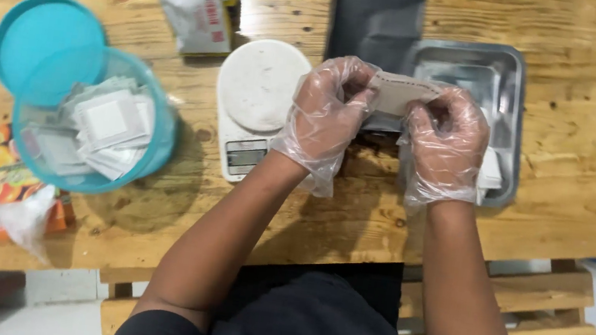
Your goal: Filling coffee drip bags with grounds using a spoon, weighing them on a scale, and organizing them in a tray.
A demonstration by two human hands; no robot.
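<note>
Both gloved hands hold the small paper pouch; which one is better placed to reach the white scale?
Left, probably. The left hand sits right beside the white scale, while the right hand is over the metal tray, farther off. Both pinch the paper pouch.

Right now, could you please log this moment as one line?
left hand: holds paper pouch | right hand: holds same pouch | under hands: metal tray | beside: white scale

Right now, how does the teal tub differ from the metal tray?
The teal tub is round, see-through plastic, packed with white sachets; the metal tray is rectangular, shiny steel. The tub sits far left, clear of the hands; the tray lies behind the right hand. Both rest on the wooden table.
</note>
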